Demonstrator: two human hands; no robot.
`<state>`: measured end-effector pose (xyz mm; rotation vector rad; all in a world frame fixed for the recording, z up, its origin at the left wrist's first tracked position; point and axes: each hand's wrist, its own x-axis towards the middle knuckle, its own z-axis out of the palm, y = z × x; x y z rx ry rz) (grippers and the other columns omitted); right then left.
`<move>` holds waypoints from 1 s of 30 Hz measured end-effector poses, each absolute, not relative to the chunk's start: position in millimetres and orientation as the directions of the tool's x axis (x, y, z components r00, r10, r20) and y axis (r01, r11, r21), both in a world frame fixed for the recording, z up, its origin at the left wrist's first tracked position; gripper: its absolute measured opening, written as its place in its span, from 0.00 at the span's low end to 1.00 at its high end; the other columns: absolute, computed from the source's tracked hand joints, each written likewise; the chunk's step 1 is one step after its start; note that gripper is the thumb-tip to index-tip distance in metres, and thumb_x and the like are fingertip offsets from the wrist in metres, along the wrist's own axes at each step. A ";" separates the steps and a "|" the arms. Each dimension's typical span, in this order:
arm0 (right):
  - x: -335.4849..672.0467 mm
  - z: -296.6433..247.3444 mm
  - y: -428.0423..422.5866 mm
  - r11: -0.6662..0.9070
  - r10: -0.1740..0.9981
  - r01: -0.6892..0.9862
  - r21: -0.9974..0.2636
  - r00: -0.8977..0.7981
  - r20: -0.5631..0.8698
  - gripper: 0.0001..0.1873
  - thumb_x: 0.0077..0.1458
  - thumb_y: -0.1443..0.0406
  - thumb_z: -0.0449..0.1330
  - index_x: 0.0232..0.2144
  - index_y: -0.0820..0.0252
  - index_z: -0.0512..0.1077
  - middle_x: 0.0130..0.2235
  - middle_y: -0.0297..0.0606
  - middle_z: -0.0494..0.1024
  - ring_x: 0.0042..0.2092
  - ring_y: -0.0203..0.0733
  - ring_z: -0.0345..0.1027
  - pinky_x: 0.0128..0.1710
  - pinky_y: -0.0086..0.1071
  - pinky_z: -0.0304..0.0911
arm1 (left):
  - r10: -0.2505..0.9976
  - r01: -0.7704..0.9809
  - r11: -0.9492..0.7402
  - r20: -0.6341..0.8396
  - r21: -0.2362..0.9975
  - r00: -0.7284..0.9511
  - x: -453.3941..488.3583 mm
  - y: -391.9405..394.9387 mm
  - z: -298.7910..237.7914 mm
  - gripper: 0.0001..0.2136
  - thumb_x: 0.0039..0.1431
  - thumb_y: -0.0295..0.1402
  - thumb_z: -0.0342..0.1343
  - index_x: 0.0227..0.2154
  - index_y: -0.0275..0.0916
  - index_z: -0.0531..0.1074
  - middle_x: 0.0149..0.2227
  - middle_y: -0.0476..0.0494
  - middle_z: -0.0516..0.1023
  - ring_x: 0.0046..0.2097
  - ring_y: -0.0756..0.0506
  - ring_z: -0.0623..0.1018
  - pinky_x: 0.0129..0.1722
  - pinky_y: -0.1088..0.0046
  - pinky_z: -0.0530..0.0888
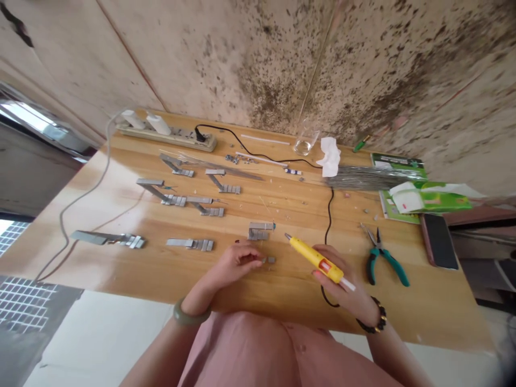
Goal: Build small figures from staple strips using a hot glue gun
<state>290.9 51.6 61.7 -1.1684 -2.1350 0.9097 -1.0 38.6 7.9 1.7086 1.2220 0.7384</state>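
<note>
My right hand (342,279) is wrapped round a yellow hot glue gun (312,255), with a white glue stick (347,284) poking out of its back end. The gun's nozzle points up and left, toward a small grey folded part (260,231) on the table. Low at the middle, my left hand (238,263) has thumb and fingers pinched together at a small grey piece (271,260); how the fingers meet it is partly hidden. Left of that hand lie a flat grey segmented strip (190,244) and a longer one (108,238).
Several grey bent parts (153,188) stand at left centre. A power strip (169,137), a glass (305,144), crumpled tissue (329,157) and a bundle of thin wires (363,178) lie along the back. Green-handled pliers (382,258) and a phone (439,241) are right. A black cord (329,215) crosses the table.
</note>
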 end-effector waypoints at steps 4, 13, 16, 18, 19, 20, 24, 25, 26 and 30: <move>286.2 59.3 51.9 0.324 0.804 0.462 -0.826 -0.594 -0.016 0.08 0.58 0.62 0.55 0.40 0.57 0.67 0.40 0.41 0.74 0.42 0.42 0.70 0.42 0.35 0.67 | 0.928 0.394 -0.165 0.007 0.904 0.373 -1.3 40.2 10.2 0.07 0.58 0.35 0.56 0.33 0.37 0.75 0.30 0.45 0.77 0.33 0.49 0.74 0.34 0.75 0.70; 278.0 52.3 47.6 0.273 0.756 0.432 -0.860 -0.649 -0.086 0.06 0.58 0.61 0.55 0.33 0.57 0.66 0.33 0.37 0.73 0.34 0.40 0.67 0.35 0.33 0.64 | 0.927 0.353 -0.199 0.060 0.914 0.370 -1.8 42.6 9.5 0.09 0.58 0.37 0.56 0.32 0.37 0.76 0.30 0.45 0.77 0.33 0.48 0.75 0.34 0.74 0.70; 277.1 51.6 46.8 0.278 0.751 0.432 -0.858 -0.655 -0.086 0.05 0.58 0.61 0.54 0.32 0.56 0.66 0.32 0.36 0.73 0.33 0.40 0.67 0.34 0.33 0.64 | 0.928 0.343 -0.194 0.059 0.919 0.368 -1.9 42.9 10.6 0.10 0.58 0.38 0.56 0.32 0.37 0.76 0.30 0.44 0.78 0.34 0.48 0.75 0.35 0.73 0.70; 276.6 51.4 46.8 0.273 0.749 0.434 -0.858 -0.656 -0.094 0.05 0.58 0.61 0.54 0.33 0.55 0.65 0.33 0.36 0.73 0.34 0.40 0.68 0.35 0.34 0.64 | 0.928 0.341 -0.195 0.060 0.920 0.368 -2.2 43.1 10.9 0.09 0.58 0.38 0.56 0.32 0.37 0.76 0.30 0.44 0.78 0.33 0.48 0.75 0.35 0.73 0.70; 276.3 51.3 47.0 0.271 0.748 0.437 -0.857 -0.656 -0.098 0.05 0.58 0.61 0.54 0.33 0.56 0.66 0.33 0.36 0.73 0.34 0.40 0.68 0.35 0.34 0.64 | 0.928 0.340 -0.196 0.061 0.920 0.369 -2.4 43.1 10.8 0.09 0.58 0.37 0.56 0.32 0.37 0.76 0.30 0.44 0.78 0.33 0.48 0.75 0.35 0.73 0.70; 275.9 51.1 47.2 0.271 0.750 0.441 -0.856 -0.654 -0.099 0.05 0.58 0.61 0.54 0.32 0.56 0.66 0.32 0.36 0.73 0.34 0.40 0.68 0.35 0.34 0.64 | 0.927 0.339 -0.198 0.063 0.920 0.369 -2.5 43.1 10.5 0.09 0.58 0.37 0.56 0.33 0.37 0.76 0.30 0.44 0.78 0.33 0.48 0.75 0.35 0.73 0.70; 274.4 49.7 47.8 0.282 0.752 0.445 -0.850 -0.653 -0.092 0.06 0.58 0.61 0.55 0.32 0.57 0.67 0.30 0.35 0.72 0.31 0.38 0.66 0.32 0.31 0.63 | 0.928 0.342 -0.207 0.073 0.917 0.366 -3.0 43.0 8.6 0.09 0.58 0.37 0.56 0.33 0.38 0.76 0.31 0.44 0.78 0.34 0.48 0.75 0.36 0.72 0.70; 274.2 49.3 47.7 0.285 0.753 0.446 -0.849 -0.652 -0.090 0.06 0.58 0.61 0.55 0.32 0.57 0.67 0.30 0.35 0.72 0.31 0.38 0.66 0.31 0.31 0.62 | 0.928 0.344 -0.209 0.075 0.915 0.366 -3.0 43.0 8.3 0.09 0.58 0.37 0.56 0.33 0.38 0.76 0.31 0.44 0.78 0.34 0.48 0.75 0.36 0.72 0.70; 274.1 48.9 47.6 0.290 0.754 0.446 -0.847 -0.652 -0.085 0.06 0.57 0.61 0.55 0.31 0.57 0.67 0.29 0.34 0.72 0.31 0.38 0.66 0.31 0.31 0.62 | 0.928 0.346 -0.210 0.075 0.914 0.365 -2.9 43.0 8.1 0.09 0.58 0.37 0.56 0.33 0.38 0.76 0.30 0.44 0.77 0.34 0.48 0.75 0.37 0.72 0.70; 274.8 47.5 46.6 0.312 0.756 0.453 -0.835 -0.651 -0.071 0.05 0.57 0.61 0.55 0.31 0.56 0.67 0.30 0.34 0.72 0.31 0.38 0.67 0.31 0.31 0.63 | 0.928 0.350 -0.211 0.075 0.913 0.365 -2.9 42.9 8.6 0.09 0.58 0.37 0.56 0.33 0.37 0.76 0.30 0.45 0.77 0.34 0.48 0.75 0.36 0.73 0.70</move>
